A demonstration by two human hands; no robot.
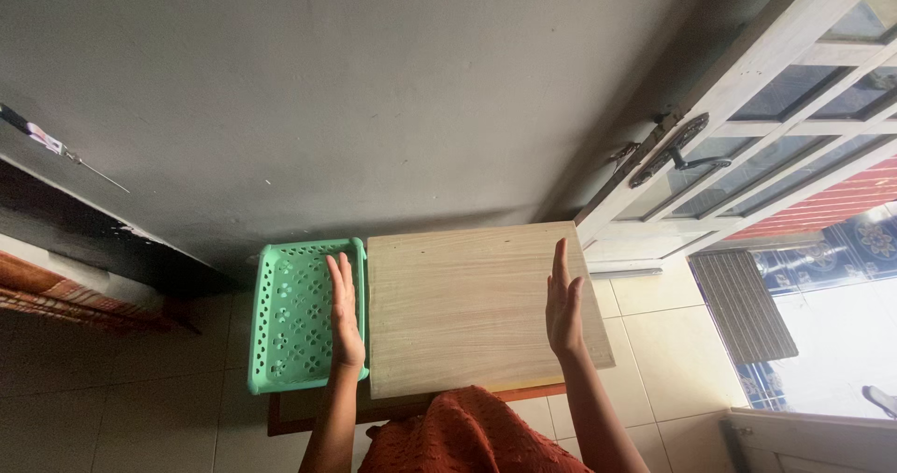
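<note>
Wooden board [467, 305] between open hands; left hand [344, 316] over green basket [290, 314].

**Daylight from the right, dim on the left**

Bright daylight comes in past the glass door [785, 90] at right, overexposing the floor [832, 342] outside. The wall [374, 90] is dim and grey, darkening leftward into shadow. The board [476, 305] is evenly lit. Wide-angle distortion skews lines near the edges. Focus is fairly sharp throughout.

Basket [294, 314] right rim behind left hand [344, 314]; lower table [308, 415] mostly under the board [467, 305].
</note>
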